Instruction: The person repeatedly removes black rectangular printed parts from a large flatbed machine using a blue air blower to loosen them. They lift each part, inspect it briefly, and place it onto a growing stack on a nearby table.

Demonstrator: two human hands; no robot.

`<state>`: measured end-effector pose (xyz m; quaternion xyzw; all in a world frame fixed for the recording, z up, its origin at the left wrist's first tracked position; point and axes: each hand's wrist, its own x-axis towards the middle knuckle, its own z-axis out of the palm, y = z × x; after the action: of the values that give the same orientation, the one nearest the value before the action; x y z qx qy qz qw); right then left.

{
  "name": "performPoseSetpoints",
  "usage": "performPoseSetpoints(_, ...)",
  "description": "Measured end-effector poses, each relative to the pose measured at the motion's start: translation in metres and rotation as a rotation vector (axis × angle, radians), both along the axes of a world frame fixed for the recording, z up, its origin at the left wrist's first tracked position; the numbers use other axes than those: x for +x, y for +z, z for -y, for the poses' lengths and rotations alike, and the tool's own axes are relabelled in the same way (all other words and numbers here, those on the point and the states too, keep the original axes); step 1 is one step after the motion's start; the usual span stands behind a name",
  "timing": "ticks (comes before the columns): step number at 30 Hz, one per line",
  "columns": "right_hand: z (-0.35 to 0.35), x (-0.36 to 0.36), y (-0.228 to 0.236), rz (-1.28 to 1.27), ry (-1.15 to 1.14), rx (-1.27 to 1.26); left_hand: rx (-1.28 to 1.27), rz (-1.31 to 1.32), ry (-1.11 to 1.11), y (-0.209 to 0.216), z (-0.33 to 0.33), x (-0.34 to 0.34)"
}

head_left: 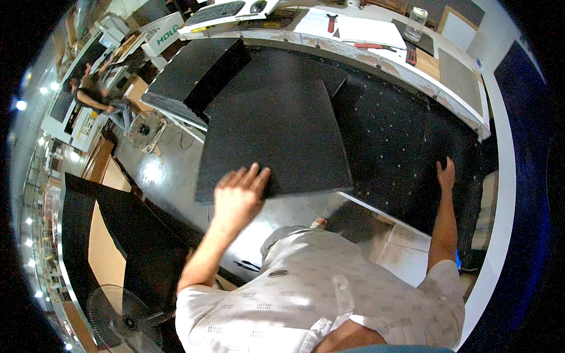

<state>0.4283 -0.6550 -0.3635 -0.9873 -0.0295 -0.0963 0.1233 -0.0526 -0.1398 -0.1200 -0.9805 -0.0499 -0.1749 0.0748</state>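
A large black flat panel (271, 126) lies at a slant over the dark worktop, its near edge sticking out past the front. My left hand (240, 194) rests across that near edge, with its stretched fingers lying on the panel's top face; any part beneath the edge is hidden. To the right, my right hand (446, 175) reaches over the black worktop (388, 135), which is dotted with small pale spots. Its fingers are apart and hold nothing I can see. Whether it touches the surface is hard to tell.
Black boards (197, 73) are stacked at the back left. A white shelf behind carries a keyboard (218, 12), a glass jar (416, 22) and red-handled tools (331, 25). A fan (126, 317) stands at lower left. Another person (97, 97) sits far left.
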Motion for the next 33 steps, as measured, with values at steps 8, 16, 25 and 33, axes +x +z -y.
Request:
performPoseSetpoints(8,-0.011,0.006,-0.037,0.016,-0.162,-0.193,0.376,0.561,0.261,0.177,-0.159,0.185)
performPoseSetpoints(16,-0.031,-0.031,-0.022,-0.086,-0.219,-0.186,0.104,0.22,0.385,0.2,-0.249,0.308)
performPoseSetpoints(25,-0.077,-0.145,-0.03,0.074,-0.169,-0.192,0.147,0.185,0.392,0.189,-0.272,0.324)
performPoseSetpoints(33,-0.099,-0.278,0.016,-0.102,0.254,-0.239,0.146,0.208,0.392,0.188,-0.28,0.333)
